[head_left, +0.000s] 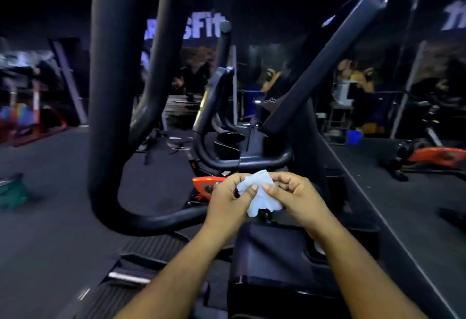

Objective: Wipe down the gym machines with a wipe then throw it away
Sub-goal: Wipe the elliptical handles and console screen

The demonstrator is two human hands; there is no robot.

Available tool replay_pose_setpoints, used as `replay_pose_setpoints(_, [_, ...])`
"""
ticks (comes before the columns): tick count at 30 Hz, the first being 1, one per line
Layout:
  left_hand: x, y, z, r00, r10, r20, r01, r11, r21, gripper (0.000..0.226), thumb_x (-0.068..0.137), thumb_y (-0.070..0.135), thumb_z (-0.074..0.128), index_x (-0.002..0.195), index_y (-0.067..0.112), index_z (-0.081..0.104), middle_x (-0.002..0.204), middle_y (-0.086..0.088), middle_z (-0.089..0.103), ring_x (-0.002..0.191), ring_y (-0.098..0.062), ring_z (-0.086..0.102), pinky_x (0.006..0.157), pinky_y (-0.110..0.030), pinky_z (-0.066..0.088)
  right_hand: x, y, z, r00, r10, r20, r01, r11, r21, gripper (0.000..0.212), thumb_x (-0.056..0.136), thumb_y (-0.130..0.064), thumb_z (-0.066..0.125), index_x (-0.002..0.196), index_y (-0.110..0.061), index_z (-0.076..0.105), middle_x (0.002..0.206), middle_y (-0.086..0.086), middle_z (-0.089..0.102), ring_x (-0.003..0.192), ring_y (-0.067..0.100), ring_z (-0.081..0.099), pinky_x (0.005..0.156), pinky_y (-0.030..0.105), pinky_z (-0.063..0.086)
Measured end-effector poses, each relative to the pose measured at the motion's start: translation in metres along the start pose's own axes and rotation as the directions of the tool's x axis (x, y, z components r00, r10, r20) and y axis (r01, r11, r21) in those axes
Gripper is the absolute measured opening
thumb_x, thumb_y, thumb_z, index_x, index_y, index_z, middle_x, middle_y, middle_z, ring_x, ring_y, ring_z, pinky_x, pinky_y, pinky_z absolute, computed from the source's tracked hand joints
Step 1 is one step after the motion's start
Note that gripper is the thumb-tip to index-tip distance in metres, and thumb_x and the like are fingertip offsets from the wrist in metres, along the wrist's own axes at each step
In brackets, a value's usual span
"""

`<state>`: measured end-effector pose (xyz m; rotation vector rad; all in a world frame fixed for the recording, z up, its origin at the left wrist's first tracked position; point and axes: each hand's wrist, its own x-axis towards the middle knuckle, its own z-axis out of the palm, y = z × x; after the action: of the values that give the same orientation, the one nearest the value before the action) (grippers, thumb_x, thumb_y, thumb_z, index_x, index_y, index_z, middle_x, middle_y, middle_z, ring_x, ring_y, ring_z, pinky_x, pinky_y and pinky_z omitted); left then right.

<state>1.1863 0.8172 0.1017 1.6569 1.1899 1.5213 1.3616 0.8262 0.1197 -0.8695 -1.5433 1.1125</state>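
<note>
A crumpled white wipe (259,193) is held between both hands in front of me. My left hand (228,199) pinches its left side with thumb and fingers. My right hand (293,196) pinches its right side, fingers curled over the top. Both hands hover above the black console (272,250) of a gym machine. The machine's thick black handlebar (111,91) loops up on the left, and a second black arm (320,66) slants up on the right.
Another black machine with cup holders (230,142) and an orange part (206,185) stands just ahead. A mirror wall (403,167) runs along the right. Dark rubber floor (45,192) spreads to the left, with a green object (12,190) at the edge.
</note>
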Motion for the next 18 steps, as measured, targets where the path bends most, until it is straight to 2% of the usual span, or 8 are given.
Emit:
replay_pose_setpoints(3, [0.0, 0.009, -0.012, 0.993, -0.015, -0.114, 0.023, 0.997, 0.07, 0.008, 0.093, 0.021, 0.072, 0.101, 0.018, 0.07, 0.092, 0.002, 0.076, 0.086, -0.021, 0.072, 0.073, -0.038, 0.058, 0.023, 0.005, 0.006, 0.994, -0.04, 0.101, 0.043, 0.999, -0.023, 0.014, 0.095, -0.009, 0.067, 0.108, -0.007, 0.072, 0.096, 0.015, 0.077, 0.091, 0.031, 0.073, 0.084, 0.046, 0.056])
replay_pose_setpoints(6, [-0.007, 0.027, -0.015, 0.959, 0.018, -0.283, 0.029, 0.986, 0.163, 0.02, 0.092, 0.015, 0.073, 0.101, 0.032, 0.067, 0.093, 0.006, 0.076, 0.084, -0.021, 0.072, 0.07, -0.038, 0.06, 0.042, 0.002, 0.009, 0.976, -0.069, 0.206, 0.06, 0.997, 0.048, 0.011, 0.096, -0.002, 0.063, 0.107, -0.004, 0.068, 0.095, 0.017, 0.077, 0.085, 0.027, 0.072, 0.079, 0.04, 0.056])
replay_pose_setpoints(8, [-0.015, 0.044, -0.016, 0.928, 0.062, -0.368, 0.022, 0.975, 0.22, 0.024, 0.091, 0.015, 0.073, 0.103, 0.036, 0.066, 0.091, 0.004, 0.074, 0.082, -0.025, 0.069, 0.07, -0.04, 0.059, 0.047, -0.008, 0.013, 0.951, -0.115, 0.288, 0.088, 0.99, 0.105, 0.012, 0.098, -0.002, 0.06, 0.11, -0.001, 0.063, 0.097, 0.017, 0.076, 0.086, 0.027, 0.071, 0.079, 0.041, 0.056])
replay_pose_setpoints(11, [-0.03, 0.077, -0.018, 0.881, 0.168, -0.442, 0.018, 0.922, 0.386, 0.023, 0.093, 0.018, 0.072, 0.11, 0.031, 0.065, 0.098, 0.013, 0.073, 0.085, -0.012, 0.067, 0.075, -0.036, 0.057, 0.052, -0.023, 0.02, 0.899, -0.215, 0.382, 0.153, 0.97, 0.186, 0.012, 0.101, -0.01, 0.059, 0.112, -0.007, 0.062, 0.099, 0.017, 0.075, 0.086, 0.028, 0.07, 0.079, 0.047, 0.054])
replay_pose_setpoints(13, [-0.038, 0.107, -0.024, 0.84, 0.297, -0.454, 0.018, 0.821, 0.57, 0.025, 0.093, 0.022, 0.071, 0.115, 0.031, 0.064, 0.102, 0.016, 0.07, 0.09, -0.009, 0.065, 0.076, -0.032, 0.055, 0.055, -0.043, 0.024, 0.86, -0.284, 0.424, 0.194, 0.95, 0.243, 0.015, 0.103, -0.008, 0.056, 0.116, -0.009, 0.062, 0.104, 0.01, 0.076, 0.094, 0.026, 0.073, 0.085, 0.051, 0.056])
replay_pose_setpoints(15, [-0.043, 0.139, -0.03, 0.787, 0.435, -0.437, 0.032, 0.679, 0.734, 0.027, 0.094, 0.024, 0.07, 0.119, 0.032, 0.063, 0.102, 0.018, 0.065, 0.091, -0.007, 0.063, 0.075, -0.024, 0.052, 0.062, -0.067, 0.029, 0.821, -0.371, 0.434, 0.267, 0.921, 0.282, 0.021, 0.103, -0.007, 0.054, 0.121, -0.011, 0.064, 0.111, 0.003, 0.076, 0.103, 0.023, 0.072, 0.091, 0.05, 0.057])
replay_pose_setpoints(16, [-0.045, 0.156, -0.034, 0.77, 0.499, -0.397, 0.041, 0.583, 0.811, 0.027, 0.095, 0.026, 0.069, 0.119, 0.033, 0.061, 0.103, 0.02, 0.062, 0.091, -0.005, 0.061, 0.073, -0.02, 0.05, 0.066, -0.081, 0.032, 0.804, -0.415, 0.425, 0.312, 0.904, 0.293, 0.023, 0.103, -0.009, 0.054, 0.123, -0.013, 0.066, 0.113, 0.0, 0.076, 0.106, 0.021, 0.071, 0.094, 0.049, 0.056])
replay_pose_setpoints(18, [-0.046, 0.189, -0.041, 0.736, 0.61, -0.294, 0.079, 0.353, 0.932, 0.024, 0.096, 0.027, 0.066, 0.119, 0.031, 0.061, 0.106, 0.018, 0.059, 0.095, -0.007, 0.058, 0.076, -0.024, 0.05, 0.075, -0.109, 0.037, 0.778, -0.517, 0.356, 0.433, 0.853, 0.293, 0.023, 0.1, -0.02, 0.058, 0.119, -0.021, 0.071, 0.11, -0.009, 0.076, 0.105, 0.013, 0.071, 0.094, 0.045, 0.056])
